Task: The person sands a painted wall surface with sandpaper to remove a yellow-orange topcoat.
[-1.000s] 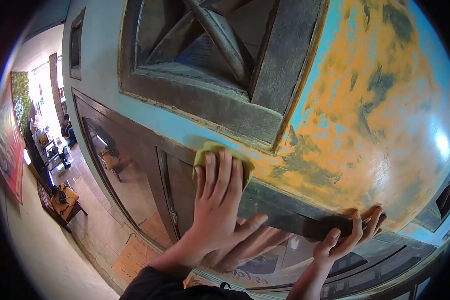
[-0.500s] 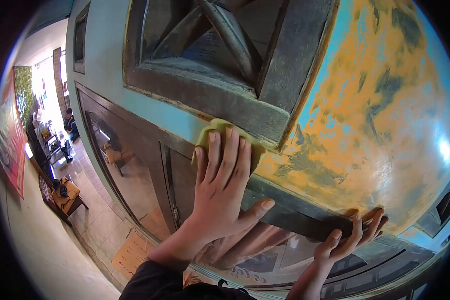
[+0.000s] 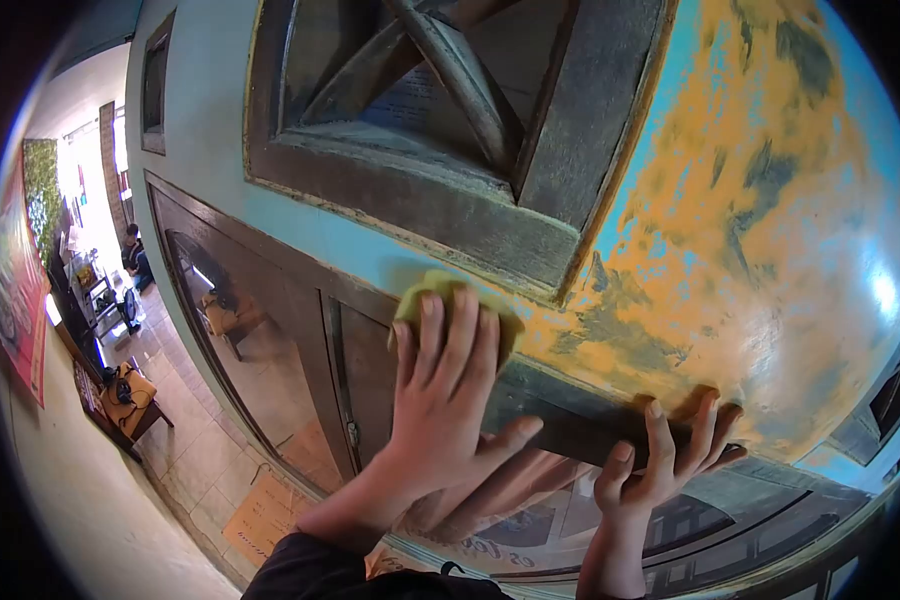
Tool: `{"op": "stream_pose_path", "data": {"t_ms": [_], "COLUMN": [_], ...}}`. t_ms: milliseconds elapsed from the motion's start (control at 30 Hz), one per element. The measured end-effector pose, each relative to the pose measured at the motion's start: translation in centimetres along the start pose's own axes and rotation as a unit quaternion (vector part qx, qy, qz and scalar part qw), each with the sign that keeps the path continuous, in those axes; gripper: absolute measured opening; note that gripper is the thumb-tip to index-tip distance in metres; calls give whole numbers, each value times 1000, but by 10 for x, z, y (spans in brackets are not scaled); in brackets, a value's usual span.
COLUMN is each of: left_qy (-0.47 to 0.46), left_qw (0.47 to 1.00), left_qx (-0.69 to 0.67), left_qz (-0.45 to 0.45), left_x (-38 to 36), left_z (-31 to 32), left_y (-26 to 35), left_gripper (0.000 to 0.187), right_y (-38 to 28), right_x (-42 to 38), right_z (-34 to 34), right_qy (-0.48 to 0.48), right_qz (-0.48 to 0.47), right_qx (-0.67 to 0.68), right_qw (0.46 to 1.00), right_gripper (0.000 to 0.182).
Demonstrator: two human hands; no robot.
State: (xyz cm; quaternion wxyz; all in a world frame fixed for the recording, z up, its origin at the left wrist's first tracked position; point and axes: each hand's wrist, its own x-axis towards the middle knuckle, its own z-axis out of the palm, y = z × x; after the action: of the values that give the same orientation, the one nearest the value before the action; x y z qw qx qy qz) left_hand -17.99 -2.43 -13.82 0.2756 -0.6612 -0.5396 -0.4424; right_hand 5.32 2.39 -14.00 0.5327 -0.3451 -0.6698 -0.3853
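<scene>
My left hand (image 3: 440, 385) lies with its fingers stretched over a yellow-green sheet (image 3: 502, 318), sandpaper by its look. It presses the sheet against the strip of wall between the dark upper window frame (image 3: 390, 190) and the wooden beam (image 3: 560, 410) below. The sheet's underside is hidden. To the right, my right hand (image 3: 670, 455) is open, fingers spread, its tips at the lower edge of the patchy wall (image 3: 710, 270). That wall shows orange, light blue and dark grey paint. I see nothing in the right hand.
Below the beam are a dark-framed glass pane (image 3: 610, 510) and a brown door panel (image 3: 365, 370). Left, a tiled passage (image 3: 195, 450) holds a chair (image 3: 130, 400) with a dark item on it. Farther back, a person (image 3: 135, 258) sits low. A red banner (image 3: 18, 300) hangs there.
My left hand and the sheet have slid down a little, away from the window frame. My right hand has shifted left and slightly up along the wall's lower edge.
</scene>
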Motion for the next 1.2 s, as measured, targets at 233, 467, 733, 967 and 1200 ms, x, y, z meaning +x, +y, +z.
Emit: {"op": "stream_pose_path", "data": {"t_ms": [233,467,733,967,1200], "left_qy": [18,1,9,-29,-32], "left_qw": [1000,1000,1000,999,999], "left_qx": [-10,1,-23,20,27], "left_qz": [-1,-10,-10,-8,2], "left_x": [26,8,-4,11,22], "left_z": [-18,-9,-4,-15,-21], "left_y": [-20,-13,-15,-20,-23], "left_gripper": [93,93,95,104,107], "right_y": [5,3,2,3,3], "right_x": [-3,-6,-9,-9,-8], "right_z": [-1,-1,2,2,0], "right_qy": [3,10,22,24,18], "right_qz": [-28,5,14,2,-5], "right_qx": [-2,28,27,10,-4], "right_qw": [1000,1000,999,1000,1000], "right_gripper": [42,35,36,40,43]}}
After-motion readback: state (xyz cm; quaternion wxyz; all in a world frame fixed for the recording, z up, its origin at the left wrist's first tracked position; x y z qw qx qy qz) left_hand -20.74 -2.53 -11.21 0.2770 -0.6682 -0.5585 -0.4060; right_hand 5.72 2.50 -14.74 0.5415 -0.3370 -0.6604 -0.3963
